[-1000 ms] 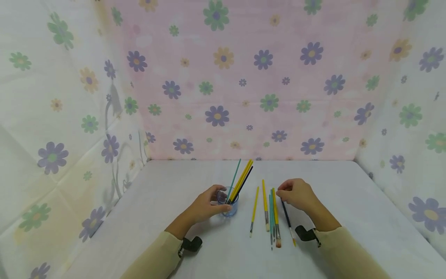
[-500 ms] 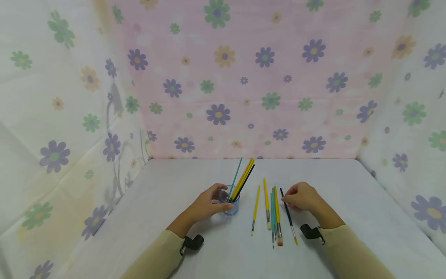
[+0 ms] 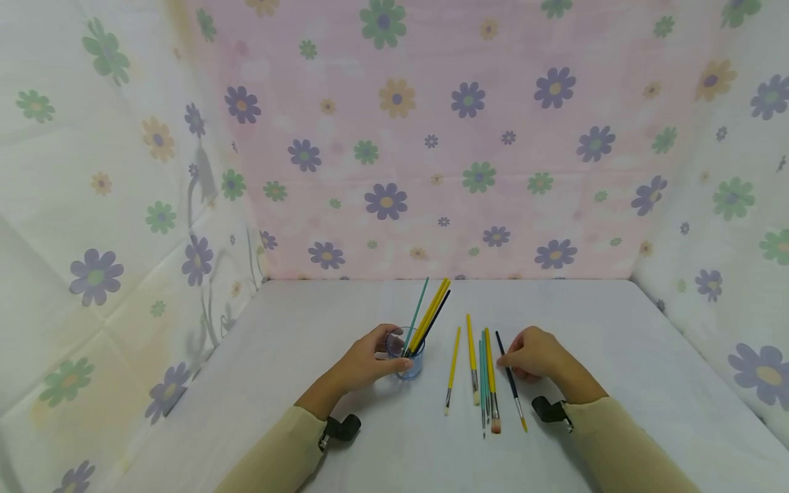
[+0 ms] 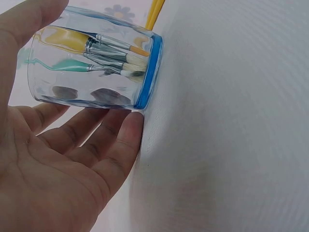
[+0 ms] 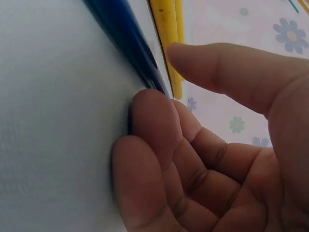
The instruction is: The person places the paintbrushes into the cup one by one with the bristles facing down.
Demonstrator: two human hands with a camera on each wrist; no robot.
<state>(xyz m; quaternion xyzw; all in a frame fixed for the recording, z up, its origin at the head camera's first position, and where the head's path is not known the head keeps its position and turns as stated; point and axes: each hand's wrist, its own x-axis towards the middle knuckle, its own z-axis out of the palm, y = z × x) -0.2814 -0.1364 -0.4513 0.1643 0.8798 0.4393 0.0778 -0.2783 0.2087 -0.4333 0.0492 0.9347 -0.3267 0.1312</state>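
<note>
In the head view my left hand point(image 3: 364, 366) holds a clear glass point(image 3: 415, 371), thumb on the near side and fingers on the far side. Its thick blue base point(image 4: 153, 72) sits against the white tabletop in the left wrist view. Inside it, several paintbrushes point(image 3: 429, 317) stand bristles down, leaning right, with yellow, teal and black handles. My right hand point(image 3: 537, 354) is at a dark blue paintbrush point(image 3: 514, 387) lying on the table. The fingertips point(image 5: 153, 113) are right at its handle, and the thumb point(image 5: 212, 65) stands apart from them.
Between the hands lie more paintbrushes, bristles toward me: a thin yellow one point(image 3: 453, 370), a thicker yellow one point(image 3: 472, 356), teal ones point(image 3: 483, 383) and another yellow one point(image 3: 490, 370). Flowered cloth point(image 3: 431, 205) hangs behind the white table point(image 3: 345, 452) and at both sides.
My right hand has moved slightly right and down from the top end of the dark blue paintbrush to farther along its handle. The left hand stays on the glass.
</note>
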